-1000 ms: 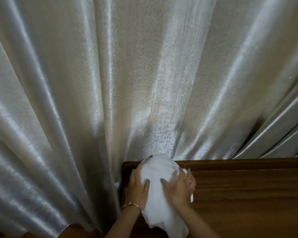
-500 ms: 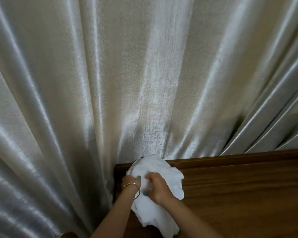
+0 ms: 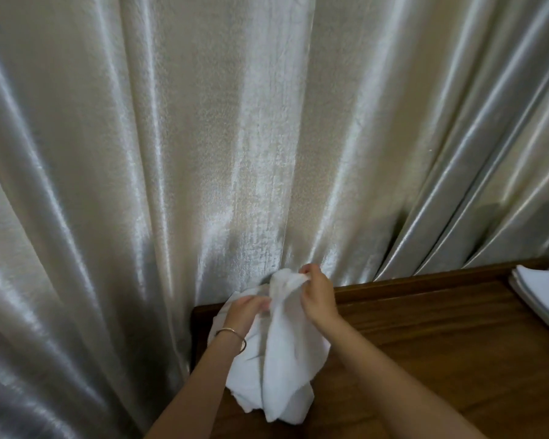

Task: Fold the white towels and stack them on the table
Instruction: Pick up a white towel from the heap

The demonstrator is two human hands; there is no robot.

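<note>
A crumpled white towel (image 3: pixel 286 369) lies on the far left corner of the dark wooden table (image 3: pixel 441 359). My right hand (image 3: pixel 317 296) pinches a top edge of the towel and holds it up off the table. My left hand (image 3: pixel 246 312), with a thin bracelet on the wrist, grips the towel's left side just below. The rest of the cloth hangs and bunches toward me. A stack of folded white towels (image 3: pixel 542 296) sits at the table's far right, cut off by the frame edge.
A shiny cream curtain (image 3: pixel 235 137) hangs in folds right behind the table and down past its left edge. The table's raised back rim (image 3: pixel 425 282) runs along the curtain.
Both hands went from pressing on the bunched towel to gripping it; my right hand has lifted an edge upward. The view has shifted left and the folded stack has come into sight.
</note>
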